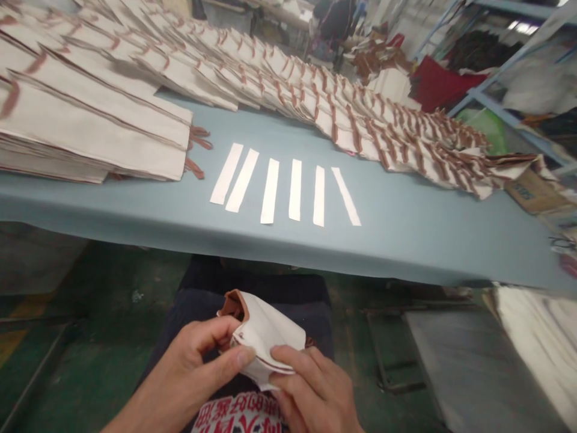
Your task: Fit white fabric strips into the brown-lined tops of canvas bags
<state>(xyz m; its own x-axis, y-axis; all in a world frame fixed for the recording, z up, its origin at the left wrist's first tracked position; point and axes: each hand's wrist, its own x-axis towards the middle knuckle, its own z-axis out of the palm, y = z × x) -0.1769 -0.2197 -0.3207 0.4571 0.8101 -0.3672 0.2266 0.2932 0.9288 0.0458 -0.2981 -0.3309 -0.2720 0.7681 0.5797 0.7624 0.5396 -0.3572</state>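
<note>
Over my lap I hold a folded cream fabric piece with brown trim at its upper left end. My left hand pinches its left edge, thumb on top and fingers partly hidden behind. My right hand grips the lower right edge between thumb and fingers, where a thin dark line runs along the layers. Beyond my hands, several white strips lie spaced in a row on the blue-green tabletop.
Cream fabric pieces with brown loops are stacked at the table's left. A long overlapping row of brown-trimmed cream pieces runs along the far side. A cardboard box sits at the right end, near a blue shelf frame.
</note>
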